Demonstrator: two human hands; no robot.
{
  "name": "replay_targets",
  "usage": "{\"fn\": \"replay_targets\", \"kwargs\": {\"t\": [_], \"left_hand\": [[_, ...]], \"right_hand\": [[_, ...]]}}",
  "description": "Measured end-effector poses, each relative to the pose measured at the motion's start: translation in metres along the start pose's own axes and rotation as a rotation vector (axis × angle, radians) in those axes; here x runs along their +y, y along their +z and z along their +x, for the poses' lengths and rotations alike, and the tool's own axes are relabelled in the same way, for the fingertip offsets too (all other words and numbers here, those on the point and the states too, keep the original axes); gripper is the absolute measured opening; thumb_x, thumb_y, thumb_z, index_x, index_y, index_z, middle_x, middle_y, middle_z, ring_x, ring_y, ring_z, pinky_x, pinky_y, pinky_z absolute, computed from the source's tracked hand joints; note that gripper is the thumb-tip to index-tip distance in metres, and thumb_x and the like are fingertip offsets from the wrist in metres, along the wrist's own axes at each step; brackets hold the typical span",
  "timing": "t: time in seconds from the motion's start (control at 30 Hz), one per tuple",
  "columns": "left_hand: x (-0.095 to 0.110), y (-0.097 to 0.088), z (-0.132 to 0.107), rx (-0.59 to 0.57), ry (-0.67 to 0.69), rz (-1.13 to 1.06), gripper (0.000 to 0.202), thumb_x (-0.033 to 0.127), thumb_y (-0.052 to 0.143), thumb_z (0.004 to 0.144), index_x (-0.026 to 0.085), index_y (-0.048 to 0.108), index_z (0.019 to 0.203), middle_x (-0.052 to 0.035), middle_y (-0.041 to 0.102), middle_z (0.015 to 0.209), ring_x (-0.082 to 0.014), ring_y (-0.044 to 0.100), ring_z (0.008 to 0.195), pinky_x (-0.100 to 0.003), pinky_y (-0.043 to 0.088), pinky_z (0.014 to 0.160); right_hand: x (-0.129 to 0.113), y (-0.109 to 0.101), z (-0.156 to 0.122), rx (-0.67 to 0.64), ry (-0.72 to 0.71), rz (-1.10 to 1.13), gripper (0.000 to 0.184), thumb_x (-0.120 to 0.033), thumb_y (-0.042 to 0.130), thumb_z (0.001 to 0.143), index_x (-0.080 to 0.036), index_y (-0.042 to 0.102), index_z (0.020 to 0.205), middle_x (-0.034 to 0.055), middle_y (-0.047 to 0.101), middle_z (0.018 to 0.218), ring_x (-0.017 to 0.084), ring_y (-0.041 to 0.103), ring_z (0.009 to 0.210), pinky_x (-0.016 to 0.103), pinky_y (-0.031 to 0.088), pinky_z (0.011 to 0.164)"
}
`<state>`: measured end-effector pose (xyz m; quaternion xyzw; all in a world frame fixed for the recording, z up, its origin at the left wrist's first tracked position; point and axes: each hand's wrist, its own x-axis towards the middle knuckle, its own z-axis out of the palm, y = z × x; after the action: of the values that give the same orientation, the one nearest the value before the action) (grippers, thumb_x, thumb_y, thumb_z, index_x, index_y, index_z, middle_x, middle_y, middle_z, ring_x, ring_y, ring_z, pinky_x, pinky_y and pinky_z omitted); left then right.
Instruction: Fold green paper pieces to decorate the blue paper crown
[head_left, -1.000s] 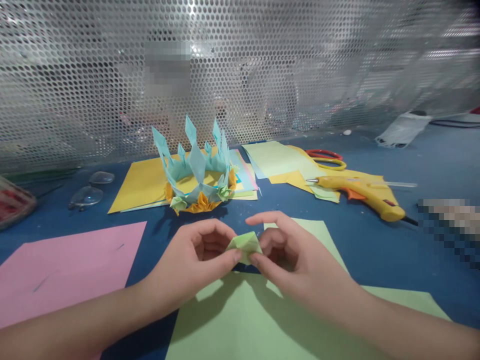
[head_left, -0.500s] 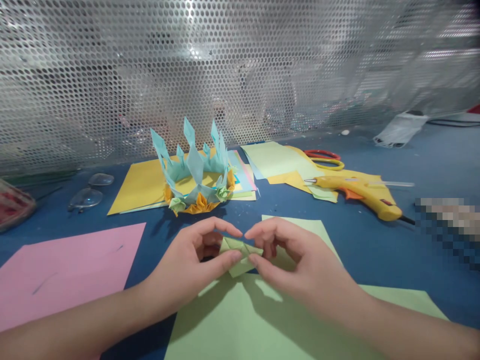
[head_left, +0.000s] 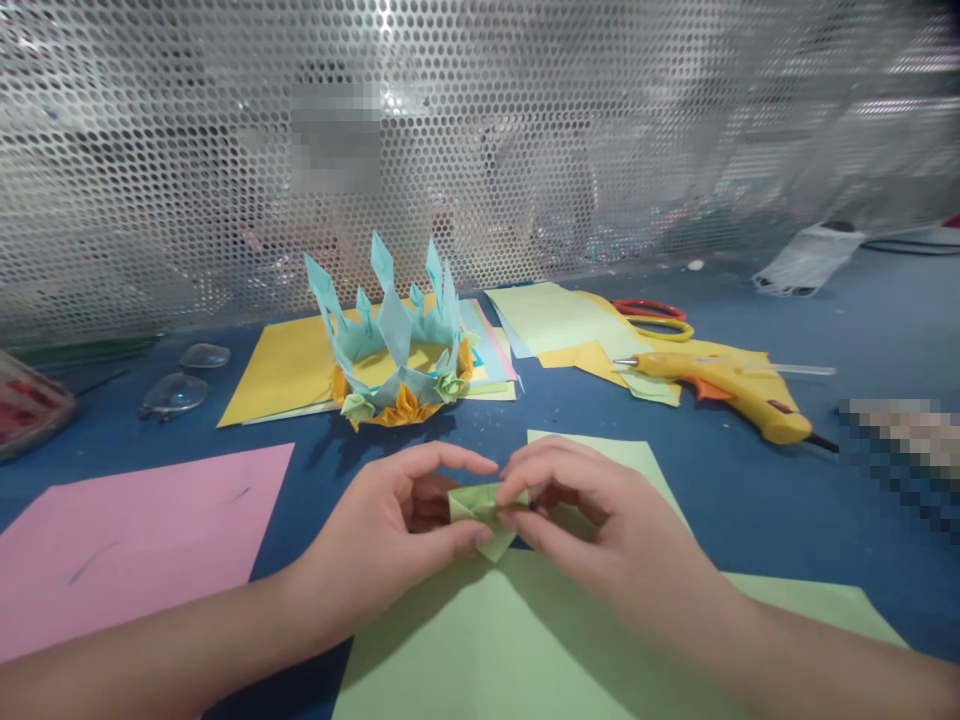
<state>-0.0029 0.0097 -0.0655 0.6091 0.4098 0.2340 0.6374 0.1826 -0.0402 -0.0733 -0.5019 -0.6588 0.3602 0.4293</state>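
Note:
A small folded piece of green paper is held between my two hands, above a large green sheet. My left hand grips its left side, thumb in front and fingers behind. At its right side, my right hand pinches the paper with thumb and index finger, which cover that end. Just beyond my hands stands a paper crown with light blue points and orange and green folded flowers round its base.
A pink sheet lies at left, with glasses behind it. Yellow paper lies under the crown. To the right are a yellow glue gun, scissors and a face mask. A perforated metal panel rises at the back.
My right index finger has come down onto the folded paper, which now shows a different face between my hands. My left hand keeps its grip, and the view has shifted slightly.

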Motion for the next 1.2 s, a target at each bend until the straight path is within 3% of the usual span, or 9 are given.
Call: {"fn": "replay_targets", "kwargs": {"t": [0.23,0.4,0.5,0.7,0.9,1.07,1.2], "left_hand": [[0.0039,-0.0037,0.004,-0.025,-0.012,-0.071,0.032,0.02,0.08,0.07,0.021,0.066,0.099,0.0063,0.064,0.058,-0.0088,0.062,0.054,-0.016,0.052,0.054],[0.0047,-0.0049,0.0038,-0.025,0.011,-0.004,0.03,0.028,0.076,0.076,0.02,0.065,0.103,0.0075,0.056,0.054,-0.0083,0.056,0.053,-0.016,0.051,0.053],[0.0044,-0.0035,0.0022,-0.011,-0.001,0.056,0.032,0.028,0.075,0.076,0.02,0.064,0.105,0.0057,0.061,0.06,-0.0078,0.054,0.054,-0.017,0.049,0.056],[0.0033,-0.0007,0.0012,-0.003,-0.026,0.014,0.039,0.02,0.08,0.068,0.019,0.063,0.104,0.0039,0.068,0.064,-0.0081,0.056,0.055,-0.016,0.044,0.054],[0.0015,0.0,0.0024,-0.003,-0.008,0.048,0.036,0.021,0.078,0.069,0.019,0.064,0.102,0.0023,0.07,0.067,-0.0096,0.058,0.057,-0.017,0.043,0.054],[0.0025,0.0034,0.0026,-0.018,0.022,0.122,0.002,0.016,0.069,0.069,0.016,0.067,0.069,0.0051,0.06,0.058,-0.0074,0.048,0.052,-0.018,0.037,0.049],[0.0018,0.0037,-0.0003,-0.016,0.041,0.157,0.008,0.015,0.064,0.069,0.015,0.065,0.06,0.0054,0.055,0.054,-0.0079,0.045,0.052,-0.019,0.035,0.051]], "right_hand": [[0.0015,-0.0012,-0.0019,-0.049,0.011,0.081,0.023,-0.003,0.055,0.082,-0.023,0.067,0.078,0.0028,0.056,0.091,0.016,0.061,0.087,0.023,0.052,0.066],[0.0015,-0.0026,0.0009,-0.078,-0.069,-0.032,0.023,-0.005,0.055,0.086,-0.023,0.068,0.082,0.0032,0.059,0.09,0.016,0.061,0.083,0.025,0.052,0.069],[0.0016,-0.0025,0.0001,-0.093,-0.108,-0.067,0.022,-0.004,0.053,0.086,-0.022,0.066,0.081,0.0023,0.062,0.087,0.015,0.061,0.082,0.025,0.05,0.072],[0.0011,0.0013,-0.0037,-0.047,0.101,0.097,0.01,-0.016,0.059,0.084,-0.024,0.056,0.089,-0.0039,0.059,0.073,0.012,0.057,0.064,0.022,0.049,0.058],[-0.0011,0.001,-0.004,0.023,-0.072,-0.034,0.016,-0.01,0.057,0.081,-0.024,0.058,0.09,-0.0034,0.064,0.083,0.01,0.059,0.07,0.02,0.05,0.067],[-0.002,-0.0016,-0.0048,0.015,-0.156,-0.089,0.018,-0.007,0.056,0.081,-0.024,0.059,0.088,-0.0055,0.066,0.081,0.008,0.06,0.071,0.016,0.049,0.067],[-0.0023,-0.0013,-0.0043,-0.003,-0.188,-0.083,0.022,-0.006,0.056,0.08,-0.023,0.061,0.091,-0.0052,0.069,0.082,0.008,0.062,0.073,0.015,0.049,0.068]]}}
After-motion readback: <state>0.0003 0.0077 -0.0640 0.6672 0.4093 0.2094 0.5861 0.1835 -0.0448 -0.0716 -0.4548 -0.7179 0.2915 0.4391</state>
